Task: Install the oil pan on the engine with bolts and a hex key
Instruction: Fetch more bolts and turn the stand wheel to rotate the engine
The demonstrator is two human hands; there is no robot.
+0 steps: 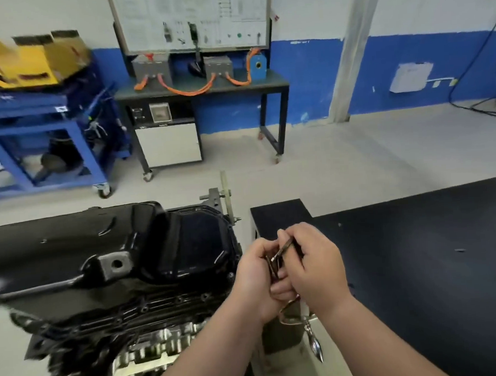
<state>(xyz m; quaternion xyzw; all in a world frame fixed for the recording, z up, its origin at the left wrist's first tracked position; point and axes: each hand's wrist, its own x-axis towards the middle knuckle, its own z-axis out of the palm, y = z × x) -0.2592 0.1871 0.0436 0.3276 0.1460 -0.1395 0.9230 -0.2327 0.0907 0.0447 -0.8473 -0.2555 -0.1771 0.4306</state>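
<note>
The right hand pinches a slim metal rod between thumb and fingertips, the rod tilted up and away from the oil pan. Whether it is a bolt or the hex key cannot be told. Touching it on the side nearer the oil pan, the left hand is curled round a small bundle of dark bolts, and the two hands press together just off the pan's right end. Below the hands hangs a chrome handle with a pointed tip; what holds it is hidden. The oil pan itself, glossy black, sits bottom-up on top of the engine, its deep sump at the end nearest the hands and a bracket with a round hole on its near face. Bolt heads show along the flange under the pan. To the right of the oil pan, beyond the hands, lies a black desk, its corner close behind the hands. Well beyond the oil pan, against the blue-and-white wall, stands a wheeled desk carrying grey boxes joined by orange cables, with a white board above it. Left of that stands a blue cart.
</note>
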